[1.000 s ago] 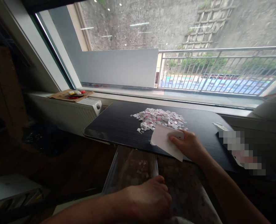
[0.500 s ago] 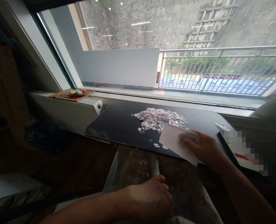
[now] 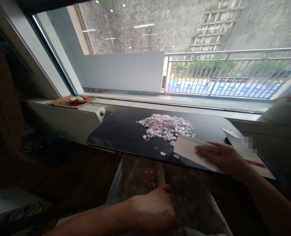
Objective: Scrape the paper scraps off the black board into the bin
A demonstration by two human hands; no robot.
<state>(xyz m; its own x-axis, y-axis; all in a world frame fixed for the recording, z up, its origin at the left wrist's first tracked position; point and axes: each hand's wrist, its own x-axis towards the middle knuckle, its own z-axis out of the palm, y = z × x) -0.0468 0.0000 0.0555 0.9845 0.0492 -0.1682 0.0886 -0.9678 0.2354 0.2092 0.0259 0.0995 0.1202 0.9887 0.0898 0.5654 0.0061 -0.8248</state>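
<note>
Card (image 3: 188,150) has moved rightward, perhaps touching tabletop (image 3: 126,131).

No lettering can be read; no numbers or signs either.

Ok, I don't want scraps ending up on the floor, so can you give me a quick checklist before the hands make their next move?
1. White card held in the right hand: ok, thumb on its upper face.
2. Left hand gripping the clear bin: cannot tell; it is at the near right side, but the fingers are mostly hidden.
3. Gap between bin and black table: cannot tell from this angle.
4. Scraps gathered in one paper pile: not ok; a few loose scraps lie nearer the front edge.
5. Right forearm clear of the printed sheet: cannot tell; they overlap in view.
</note>
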